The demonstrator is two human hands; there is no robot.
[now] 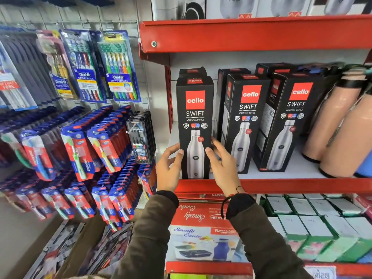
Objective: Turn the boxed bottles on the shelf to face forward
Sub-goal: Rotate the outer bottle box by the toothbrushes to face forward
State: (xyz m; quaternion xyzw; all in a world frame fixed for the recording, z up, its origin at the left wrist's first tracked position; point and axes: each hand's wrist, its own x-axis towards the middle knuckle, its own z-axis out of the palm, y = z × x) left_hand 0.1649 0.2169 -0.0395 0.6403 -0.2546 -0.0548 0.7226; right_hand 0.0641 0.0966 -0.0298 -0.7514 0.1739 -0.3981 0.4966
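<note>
Black cardboard bottle box [194,125] printed with a steel flask stands upright at the front left of the white shelf board [298,168], logo forward. The left hand [168,168] and right hand [222,164] clasp its lower sides, thumbs on the front. Two matching black boxes [244,121] [289,125] stand to its right, turned slightly askew, beside peach-coloured flasks [332,117]. Red metal shelf edging [302,185] runs below; toothbrush packs [118,65] hang left.

Tall black cardboard bottle boxes in the back row [233,71] mostly hidden; peach-coloured flasks [342,125] blurred, cut off at shelf's right edge.
</note>
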